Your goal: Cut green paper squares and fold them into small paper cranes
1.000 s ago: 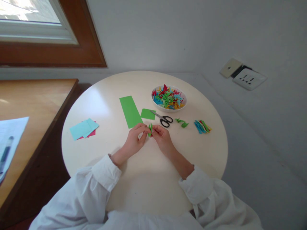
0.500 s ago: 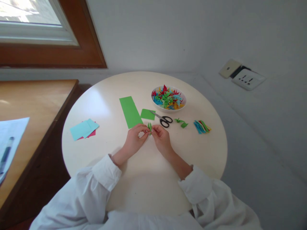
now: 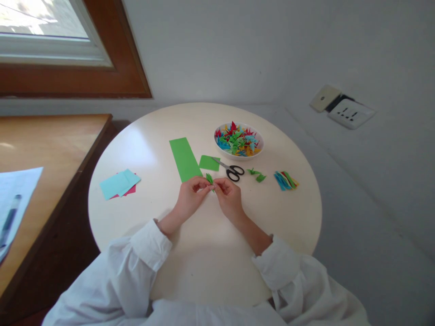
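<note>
Between my fingertips is a small folded piece of green paper (image 3: 210,178), its upper part showing and its lower part mostly covered. My left hand (image 3: 193,195) pinches it from the left, my right hand (image 3: 229,197) from the right, the fingertips meeting. Just beyond lie a long green paper strip (image 3: 185,158) and a smaller green paper piece (image 3: 209,163). Scissors (image 3: 234,172) with black handles rest with their tip over that smaller piece. To the right are small folded green paper pieces (image 3: 260,178).
A white bowl (image 3: 240,157) of colourful paper cranes stands at the back of the round white table (image 3: 204,271). Folded paper strips (image 3: 285,180) lie at the right, light blue and red sheets (image 3: 117,184) at the left. A wooden desk (image 3: 68,136) adjoins on the left.
The folded green paper has tilted slightly to the left between my fingertips, and its upper part looks wider. Both hands stay in nearly the same place.
</note>
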`<state>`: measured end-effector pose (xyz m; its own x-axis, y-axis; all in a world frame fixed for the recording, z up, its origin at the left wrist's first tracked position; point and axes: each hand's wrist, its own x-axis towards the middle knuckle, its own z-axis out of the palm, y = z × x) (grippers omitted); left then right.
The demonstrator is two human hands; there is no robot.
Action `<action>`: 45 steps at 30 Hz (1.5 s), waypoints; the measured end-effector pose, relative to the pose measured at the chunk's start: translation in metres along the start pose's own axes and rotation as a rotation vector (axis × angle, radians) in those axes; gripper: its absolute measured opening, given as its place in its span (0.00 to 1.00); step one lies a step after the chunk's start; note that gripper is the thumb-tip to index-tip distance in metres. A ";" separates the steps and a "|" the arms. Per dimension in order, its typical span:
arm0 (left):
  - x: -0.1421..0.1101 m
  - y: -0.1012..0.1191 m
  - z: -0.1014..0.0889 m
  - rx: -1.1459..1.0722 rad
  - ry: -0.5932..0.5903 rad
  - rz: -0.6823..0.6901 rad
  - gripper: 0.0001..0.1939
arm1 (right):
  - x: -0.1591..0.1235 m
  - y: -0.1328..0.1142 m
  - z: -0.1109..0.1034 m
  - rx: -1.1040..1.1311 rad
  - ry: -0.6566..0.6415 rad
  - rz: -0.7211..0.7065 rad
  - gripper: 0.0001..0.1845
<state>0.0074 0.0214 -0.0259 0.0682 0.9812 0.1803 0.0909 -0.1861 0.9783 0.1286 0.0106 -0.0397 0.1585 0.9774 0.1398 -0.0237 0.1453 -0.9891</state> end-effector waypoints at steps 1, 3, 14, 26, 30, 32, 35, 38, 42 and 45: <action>0.000 0.001 0.000 -0.009 0.001 -0.020 0.07 | 0.000 0.000 0.000 0.003 0.005 0.000 0.05; 0.000 0.002 0.000 -0.027 0.001 -0.058 0.08 | 0.000 0.000 0.000 0.011 0.015 0.000 0.05; 0.000 0.003 0.002 -0.120 0.040 -0.182 0.10 | -0.001 -0.004 0.001 -0.031 0.032 -0.063 0.06; 0.000 0.006 0.002 -0.190 0.093 -0.226 0.06 | 0.001 -0.003 0.002 0.034 0.030 -0.009 0.06; 0.000 0.005 0.004 -0.220 0.106 -0.250 0.07 | 0.002 -0.002 0.004 0.081 0.053 0.036 0.06; 0.000 0.005 0.005 -0.224 0.102 -0.253 0.07 | 0.002 -0.002 0.004 0.082 0.065 0.043 0.06; 0.001 0.007 0.005 -0.228 0.098 -0.236 0.07 | 0.002 -0.001 0.003 0.074 0.066 0.034 0.06; 0.002 0.009 0.004 -0.302 0.080 -0.234 0.09 | 0.004 0.000 0.002 0.087 0.067 0.025 0.07; 0.003 0.009 0.004 -0.400 0.061 -0.283 0.11 | 0.006 0.002 0.000 0.108 0.068 0.015 0.07; 0.003 0.008 0.005 -0.376 0.039 -0.294 0.07 | 0.007 0.000 -0.001 0.086 0.050 0.006 0.07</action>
<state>0.0132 0.0228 -0.0180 0.0552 0.9921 -0.1131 -0.2652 0.1237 0.9562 0.1309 0.0174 -0.0387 0.2076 0.9697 0.1289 -0.1088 0.1539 -0.9821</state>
